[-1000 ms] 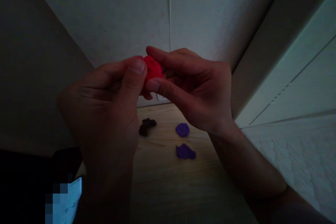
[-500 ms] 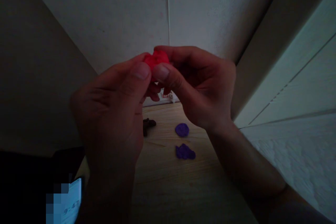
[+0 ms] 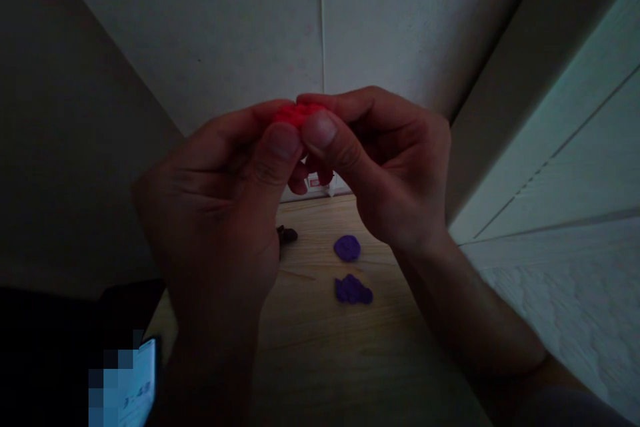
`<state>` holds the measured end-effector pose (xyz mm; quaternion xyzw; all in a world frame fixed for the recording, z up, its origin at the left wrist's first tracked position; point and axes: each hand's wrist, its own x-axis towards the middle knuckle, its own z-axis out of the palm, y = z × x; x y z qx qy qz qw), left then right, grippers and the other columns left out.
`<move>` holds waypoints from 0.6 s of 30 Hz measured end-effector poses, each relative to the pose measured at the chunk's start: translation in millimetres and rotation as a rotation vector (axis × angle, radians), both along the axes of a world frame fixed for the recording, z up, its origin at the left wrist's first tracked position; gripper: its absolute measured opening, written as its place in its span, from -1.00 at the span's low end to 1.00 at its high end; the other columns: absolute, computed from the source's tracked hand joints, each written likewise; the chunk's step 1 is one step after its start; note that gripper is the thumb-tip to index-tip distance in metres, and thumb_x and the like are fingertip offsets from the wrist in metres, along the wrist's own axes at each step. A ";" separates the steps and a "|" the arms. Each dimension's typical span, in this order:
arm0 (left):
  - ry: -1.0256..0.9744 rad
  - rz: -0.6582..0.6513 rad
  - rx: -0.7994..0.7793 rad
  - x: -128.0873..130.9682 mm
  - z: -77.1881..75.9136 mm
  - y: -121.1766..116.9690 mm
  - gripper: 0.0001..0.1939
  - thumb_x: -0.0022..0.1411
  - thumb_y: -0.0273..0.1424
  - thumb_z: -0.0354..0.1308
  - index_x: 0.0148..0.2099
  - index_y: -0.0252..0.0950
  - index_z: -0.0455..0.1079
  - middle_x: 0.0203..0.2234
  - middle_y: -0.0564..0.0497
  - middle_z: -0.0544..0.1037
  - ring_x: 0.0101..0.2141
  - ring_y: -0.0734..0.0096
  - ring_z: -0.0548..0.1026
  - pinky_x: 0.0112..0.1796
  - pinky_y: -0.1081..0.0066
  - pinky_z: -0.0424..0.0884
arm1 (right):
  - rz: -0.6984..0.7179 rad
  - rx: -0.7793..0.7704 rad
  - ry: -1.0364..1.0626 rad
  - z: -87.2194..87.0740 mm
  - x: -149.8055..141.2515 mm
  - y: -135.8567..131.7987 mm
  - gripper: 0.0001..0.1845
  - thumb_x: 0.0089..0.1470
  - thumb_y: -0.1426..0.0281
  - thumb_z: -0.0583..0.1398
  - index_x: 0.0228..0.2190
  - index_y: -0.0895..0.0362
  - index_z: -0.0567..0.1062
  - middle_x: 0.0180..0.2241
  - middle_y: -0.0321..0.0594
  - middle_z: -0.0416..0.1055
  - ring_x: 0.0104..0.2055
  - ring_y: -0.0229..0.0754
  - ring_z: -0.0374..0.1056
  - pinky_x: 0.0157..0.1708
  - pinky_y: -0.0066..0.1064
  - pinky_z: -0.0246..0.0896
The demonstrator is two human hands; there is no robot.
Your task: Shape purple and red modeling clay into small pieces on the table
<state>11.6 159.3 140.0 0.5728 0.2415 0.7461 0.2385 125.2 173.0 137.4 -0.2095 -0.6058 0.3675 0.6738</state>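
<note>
A lump of red modelling clay [image 3: 296, 113] is pinched between both hands, raised above the table. My left hand [image 3: 225, 193] grips its left side with thumb and fingers. My right hand [image 3: 385, 160] presses its right side, the thumb almost touching the left thumb. Much of the clay is hidden behind the fingers. On the table below lie a flat round purple clay piece [image 3: 347, 248] and, nearer to me, an irregular purple clay piece [image 3: 353, 289]. Partly covered by my left hand is a small dark brown piece [image 3: 287, 235], whose kind I cannot make out.
The light wooden table [image 3: 310, 333] meets a pale wall [image 3: 250, 33] at the back, where a socket-like fitting [image 3: 315, 182] shows below my fingers. A lit phone [image 3: 143, 380] stands at the lower left. A white panel [image 3: 560, 147] rises on the right.
The thumbs have shifted slightly right and the fingertips have closed further over the red clay, which looks flatter and less exposed. More of the dark piece is covered by my left hand.
</note>
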 end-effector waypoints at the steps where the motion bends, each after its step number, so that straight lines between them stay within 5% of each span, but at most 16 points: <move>1: 0.002 0.015 -0.007 0.3 -0.1 -0.2 -0.84 0.27 -0.54 0.29 -0.30 -0.21 0.67 -0.49 0.08 0.59 -0.50 0.50 0.48 -0.47 0.41 0.43 | -0.016 -0.014 -0.025 -0.3 0.4 0.1 -0.80 0.08 0.17 0.41 -0.30 -0.03 0.59 -0.40 -0.32 0.61 -0.35 -0.12 0.55 -0.33 -0.26 0.57; 9: 0.071 0.057 -0.028 -2.5 1.1 -3.5 -0.86 0.29 -0.51 0.27 -0.25 -0.26 0.66 -0.48 0.07 0.57 -0.47 0.49 0.46 -0.44 0.40 0.40 | 0.112 0.092 -0.004 -3.5 7.6 2.4 -0.82 0.09 0.32 0.42 -0.24 0.04 0.62 -0.36 -0.33 0.60 -0.36 -0.19 0.55 -0.33 -0.35 0.57; 18: 0.068 0.094 -0.010 -3.7 -3.5 1.1 -0.86 0.25 -0.56 0.28 -0.25 -0.28 0.66 -0.47 0.07 0.61 -0.47 0.49 0.48 -0.46 0.44 0.38 | -0.104 0.109 -0.085 -5.7 1.0 3.9 -0.74 0.08 0.13 0.41 -0.33 0.02 0.57 -0.34 -0.29 0.62 -0.37 -0.20 0.53 -0.34 -0.36 0.56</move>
